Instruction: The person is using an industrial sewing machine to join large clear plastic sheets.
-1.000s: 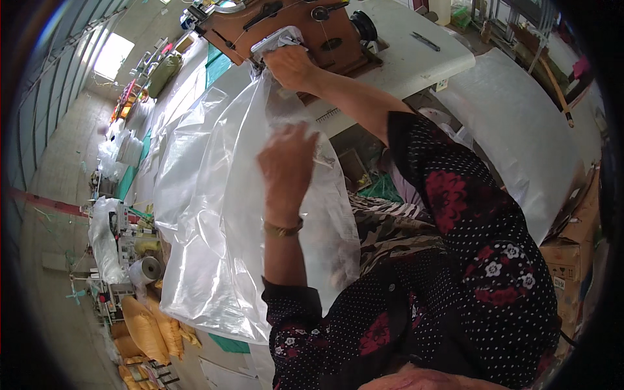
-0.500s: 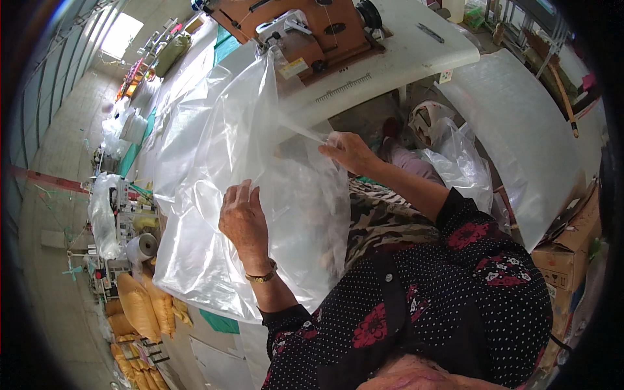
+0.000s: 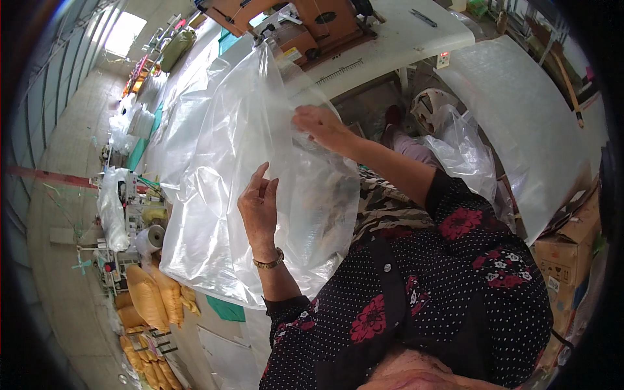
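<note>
A large clear plastic sheet [image 3: 218, 149] spreads in folds before me, its gathered top reaching the foot of a brown sewing machine [image 3: 312, 32]. My left hand [image 3: 258, 205] is over the middle of the sheet, fingers apart and slightly bent, gripping nothing. Farther up and to the right, my right hand [image 3: 318, 125] lies at the sheet's upper right part, a little blurred, with its fingers stretched out. Whether its fingertips touch the plastic I cannot make out. The machine stands on a pale table [image 3: 403, 42].
Small metal snips [image 3: 424, 17] lie on the table to the right of the machine. Another translucent sheet [image 3: 520, 110] hangs at the right, above a cardboard box [image 3: 569, 253]. Crumpled plastic [image 3: 461, 153] is beside my leg. Yellow stuffed sacks [image 3: 148, 296] and a white roll [image 3: 150, 239] sit at the left.
My right hand has let go of the sheet's right edge and moved left and up across it. My left hand has shifted slightly right, its fingers spreading.
</note>
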Available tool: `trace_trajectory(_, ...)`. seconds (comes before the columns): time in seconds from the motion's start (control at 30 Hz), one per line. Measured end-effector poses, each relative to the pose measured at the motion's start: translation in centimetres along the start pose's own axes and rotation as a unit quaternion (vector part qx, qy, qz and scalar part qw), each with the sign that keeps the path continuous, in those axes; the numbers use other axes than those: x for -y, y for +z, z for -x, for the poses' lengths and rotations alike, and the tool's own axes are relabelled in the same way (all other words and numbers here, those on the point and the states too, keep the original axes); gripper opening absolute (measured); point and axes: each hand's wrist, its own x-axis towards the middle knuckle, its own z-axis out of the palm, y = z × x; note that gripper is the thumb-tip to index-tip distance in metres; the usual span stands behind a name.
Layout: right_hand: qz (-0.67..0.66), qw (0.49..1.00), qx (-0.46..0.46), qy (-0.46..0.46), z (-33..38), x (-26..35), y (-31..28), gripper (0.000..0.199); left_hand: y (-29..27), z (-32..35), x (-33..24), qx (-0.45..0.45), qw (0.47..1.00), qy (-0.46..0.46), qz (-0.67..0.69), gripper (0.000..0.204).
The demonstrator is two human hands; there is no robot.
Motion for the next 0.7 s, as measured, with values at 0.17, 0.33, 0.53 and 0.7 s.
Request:
trace_trajectory(0.17, -0.476, 0.837, 0.193, 0.191, 1.3, -2.5, 2.8, 0.033, -0.2, -2.0, -2.6, -0.069, 0.975, 0.179, -0.108, 0.029)
trace_trajectory(0.33, -0.493, 0.850, 0.113, 0.147, 3.4, -0.2, 2.3, 0.023, 1.3, -6.6, -5.0, -0.122, 0.924, 0.337, -0.135, 0.030)
trace_trajectory(0.53, -0.337, 0.936, 0.048, 0.093, 5.2, -0.1, -0.1, 0.028, 5.5, -9.2, -7.6, 0.047, 0.971, 0.109, -0.207, 0.053)
trace_trajectory(0.7, -0.090, 0.996, -0.020, 0.000, 6.1, -1.5, -1.9, 0.021, 8.0, -9.8, -4.9, 0.001, 0.963, 0.142, -0.230, 0.024)
